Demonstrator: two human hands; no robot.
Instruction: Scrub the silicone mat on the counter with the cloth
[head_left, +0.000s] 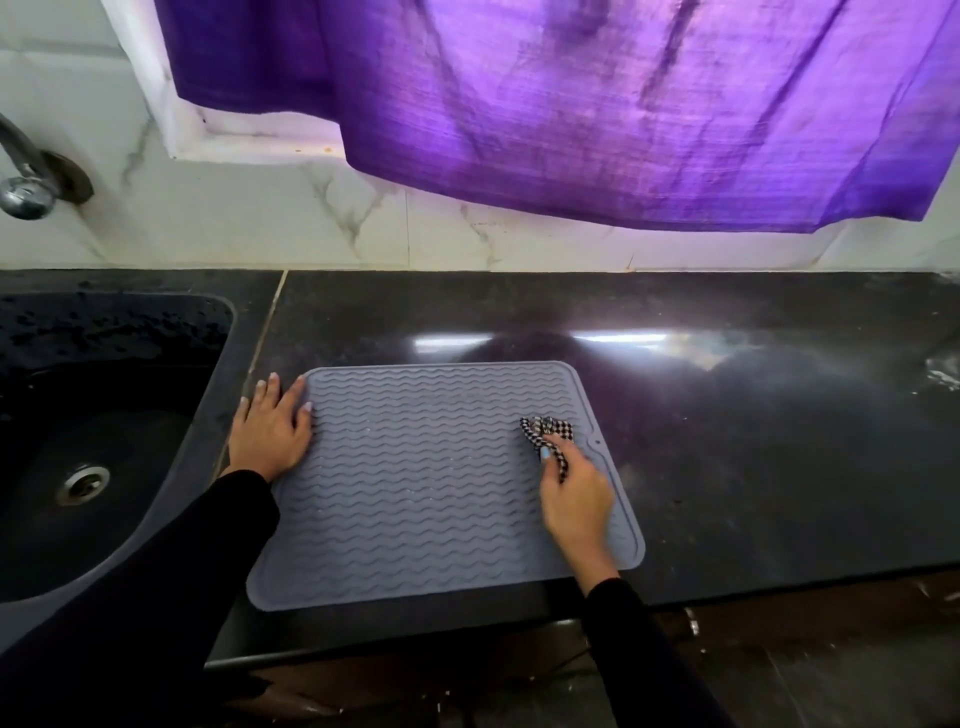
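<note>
A grey silicone mat (426, 478) with wavy ridges lies flat on the dark counter (753, 441), its near edge at the counter's front. My left hand (272, 428) rests flat with fingers spread, pressing the mat's left edge. My right hand (574, 501) is over the mat's right side, fingers closed on a bunched black-and-white checked cloth (548, 434) that touches the mat near its right edge.
A black sink (78, 415) with a metal drain lies to the left, a chrome tap (23, 182) on the wall above it. A purple curtain (623, 104) hangs over the marble backsplash. The counter's front edge runs just below the mat.
</note>
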